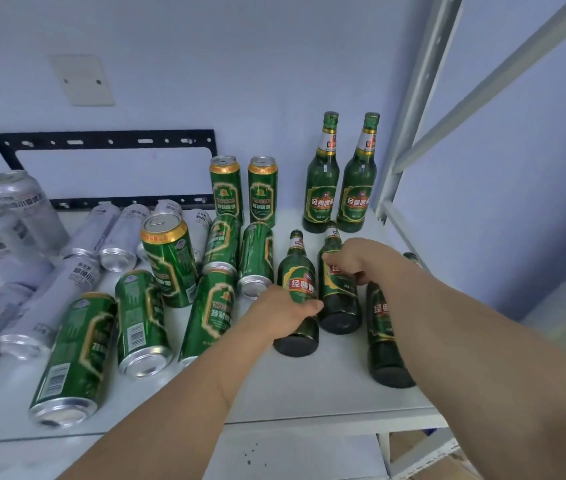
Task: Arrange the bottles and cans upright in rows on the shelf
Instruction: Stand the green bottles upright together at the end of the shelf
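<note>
my left hand (283, 311) grips lying bottle (297, 299) | right hand (354, 259) grips next bottle (338, 296) | done: 2 bottles, 3 cans upright | rest lying on shelf (309, 386)

1. Left forearm: bare, entering from the lower left and reaching up and to the right toward the lying green bottle (298, 299).
2. Left hand (283, 313): back toward the camera, fingers curled round the body of that bottle, thumb lying along its near side.
3. Right forearm: bare, entering from the lower right edge and crossing just right of the same bottle.
4. Right hand (354, 259): just beyond and to the right of that bottle, fingers curled, gripping the neighbouring lying bottle (338, 299) at its shoulder.
</note>
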